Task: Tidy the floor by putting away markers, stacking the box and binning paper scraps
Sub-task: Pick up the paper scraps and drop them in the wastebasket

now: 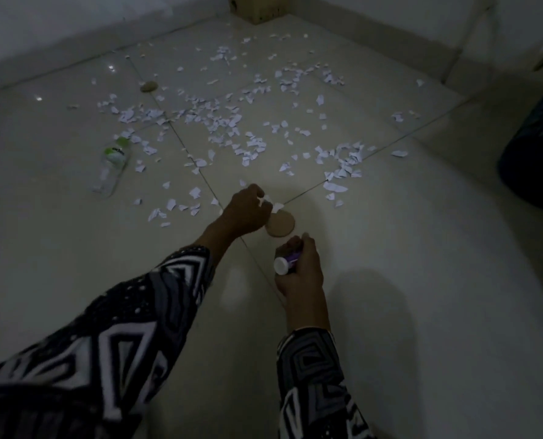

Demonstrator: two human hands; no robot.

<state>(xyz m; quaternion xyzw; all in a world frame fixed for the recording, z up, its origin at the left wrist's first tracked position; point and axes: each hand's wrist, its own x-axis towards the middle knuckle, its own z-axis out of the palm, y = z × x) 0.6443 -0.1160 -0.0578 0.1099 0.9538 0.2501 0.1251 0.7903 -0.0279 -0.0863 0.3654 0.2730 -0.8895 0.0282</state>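
- The left hand reaches forward over the tiled floor, its fingers curled and pinching a few white paper scraps at the fingertips.
- Just beside that hand, touching the floor, lies a round brown disc, possibly cardboard; the dim light makes the material hard to tell.
- The right hand sits nearer the body, its fingers wrapped round a purple marker whose white cap end points toward the camera.
- Many more torn paper pieces lie scattered across the tiles beyond both hands, thickest toward the middle of the floor.
- A clear plastic bottle with a green label lies on its side at the left, well apart from the hands.
- A second small round disc rests farther back on the left.
- A cardboard box stands in the far corner against the wall.
- Both arms wear black-and-white patterned sleeves.
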